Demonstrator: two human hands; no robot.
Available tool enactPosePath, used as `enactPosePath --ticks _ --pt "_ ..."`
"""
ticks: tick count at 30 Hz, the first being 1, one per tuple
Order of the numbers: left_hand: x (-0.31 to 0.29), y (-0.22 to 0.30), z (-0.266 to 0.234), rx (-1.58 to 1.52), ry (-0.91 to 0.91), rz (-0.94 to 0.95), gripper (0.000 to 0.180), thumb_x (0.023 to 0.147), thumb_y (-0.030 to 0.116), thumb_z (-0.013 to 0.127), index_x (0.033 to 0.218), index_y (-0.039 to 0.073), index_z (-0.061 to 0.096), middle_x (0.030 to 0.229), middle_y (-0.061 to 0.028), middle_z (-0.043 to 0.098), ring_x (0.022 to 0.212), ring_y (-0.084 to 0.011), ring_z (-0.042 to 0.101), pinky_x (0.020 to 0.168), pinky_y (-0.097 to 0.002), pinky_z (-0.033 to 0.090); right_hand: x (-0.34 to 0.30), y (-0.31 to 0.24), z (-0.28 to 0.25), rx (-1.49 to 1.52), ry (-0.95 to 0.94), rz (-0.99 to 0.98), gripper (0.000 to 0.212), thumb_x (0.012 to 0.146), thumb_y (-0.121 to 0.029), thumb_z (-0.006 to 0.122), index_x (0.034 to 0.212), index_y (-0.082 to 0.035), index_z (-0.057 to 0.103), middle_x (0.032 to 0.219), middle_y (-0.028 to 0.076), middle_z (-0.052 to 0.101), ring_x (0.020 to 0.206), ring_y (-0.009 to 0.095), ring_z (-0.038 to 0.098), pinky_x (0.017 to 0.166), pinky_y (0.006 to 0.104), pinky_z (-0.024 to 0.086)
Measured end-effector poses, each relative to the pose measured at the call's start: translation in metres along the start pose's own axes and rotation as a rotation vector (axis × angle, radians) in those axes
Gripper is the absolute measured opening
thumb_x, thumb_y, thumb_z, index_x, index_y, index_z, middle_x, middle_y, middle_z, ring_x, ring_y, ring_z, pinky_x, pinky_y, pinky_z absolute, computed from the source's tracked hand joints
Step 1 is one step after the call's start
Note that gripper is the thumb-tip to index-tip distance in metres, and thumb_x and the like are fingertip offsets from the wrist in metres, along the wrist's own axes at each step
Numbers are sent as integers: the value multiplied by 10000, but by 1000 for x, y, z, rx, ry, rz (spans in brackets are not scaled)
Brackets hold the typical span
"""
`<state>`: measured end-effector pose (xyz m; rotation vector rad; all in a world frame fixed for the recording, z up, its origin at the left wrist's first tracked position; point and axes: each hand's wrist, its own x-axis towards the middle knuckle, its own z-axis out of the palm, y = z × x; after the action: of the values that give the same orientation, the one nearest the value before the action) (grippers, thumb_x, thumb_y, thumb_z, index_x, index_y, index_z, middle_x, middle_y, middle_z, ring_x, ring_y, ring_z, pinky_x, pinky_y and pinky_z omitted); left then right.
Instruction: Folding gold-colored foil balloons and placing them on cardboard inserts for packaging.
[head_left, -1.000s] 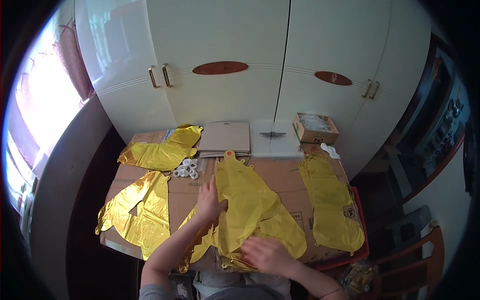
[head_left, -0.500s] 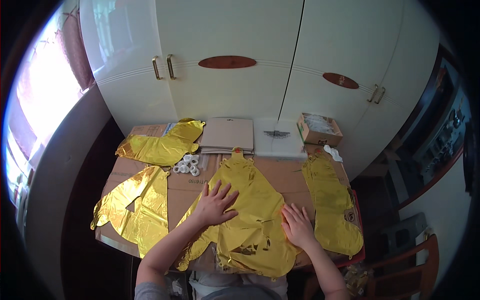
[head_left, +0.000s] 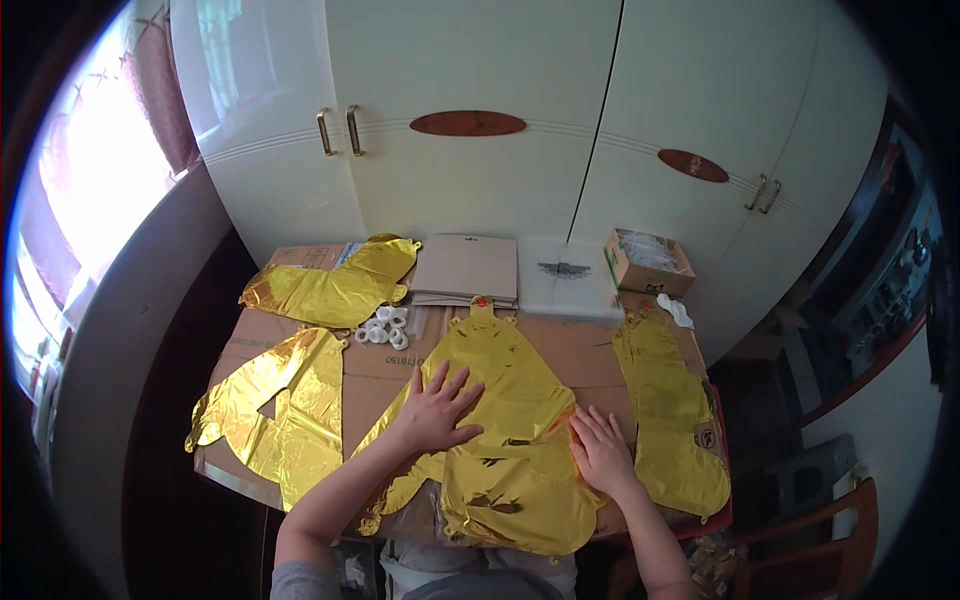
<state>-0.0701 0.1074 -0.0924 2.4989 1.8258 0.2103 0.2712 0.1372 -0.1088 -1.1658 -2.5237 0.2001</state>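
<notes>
Head view, looking down on a cardboard-covered bench (head_left: 590, 345) before white cupboard doors (head_left: 480, 170). Left hand (head_left: 437, 408) spread flat, fingers splayed, pressing on the gold foil balloon (head_left: 505, 440) at bench centre; nothing gripped. Right hand (head_left: 602, 450) likewise open and flat on the balloon's right edge, palm down, holding nothing. Balloon deflated, lying flat, its neck pointing toward the cupboards and its lower lobe hanging over the near edge of the bench. More gold foil shapes around: one at far left (head_left: 325, 290), one at near left (head_left: 275, 410), one long piece at right (head_left: 670, 410). Small white rings (head_left: 383, 327) just beyond the left hand, stacked tan card sheets (head_left: 465, 270) and an open carton (head_left: 648, 262) further back.

Risks, as judged: foil creasing or tearing under uneven palm pressure; overhanging lobe dragging the slick sheet off the near edge once a hand lifts; a sideways sweep nudging the rings or overlapping the neighbouring piece at right.
</notes>
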Motion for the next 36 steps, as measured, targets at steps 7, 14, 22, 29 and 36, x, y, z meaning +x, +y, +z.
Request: enactPosePath --ticks 7,14,22,29,36 --pt "-4 -1 -6 8 17 -14 758 902 642 455 1509 206 328 1557 -163 299 1452 -425 206 1101 -697 152 3 -1 -1 109 61 0 383 915 -207 590 1262 -52 548 1400 158 501 1345 347 423 1134 532 284" --pt "7 -89 -42 -53 113 -291 570 913 275 564 1418 54 420 1527 -120 367 1443 -339 279 1152 -594 225 53 -40 -23 345 120 -36 298 883 -182 646 1141 -47 583 1333 182 533 1288 379 463 1100 475 352" --pt "-20 -255 -23 -420 454 -592 364 903 135 501 1248 38 569 984 -168 702 937 -333 670 829 -414 518 249 -165 31 296 18 -535 301 877 -262 638 1117 -80 637 1139 86 661 1112 267 595 998 414 431" --pt "-18 -265 -10 -702 565 -555 357 928 131 472 1262 40 556 914 -136 720 864 -305 689 798 -402 528 367 -234 133 -44 -131 -577 232 837 -275 634 960 -83 680 982 88 699 988 266 654 869 414 484" --pt "-27 -260 -13 -616 532 -579 277 938 118 509 1192 38 586 954 -125 718 900 -284 694 817 -370 532 380 -248 156 -245 -85 -697 151 765 -203 613 702 -89 688 752 84 699 753 257 701 712 425 530"
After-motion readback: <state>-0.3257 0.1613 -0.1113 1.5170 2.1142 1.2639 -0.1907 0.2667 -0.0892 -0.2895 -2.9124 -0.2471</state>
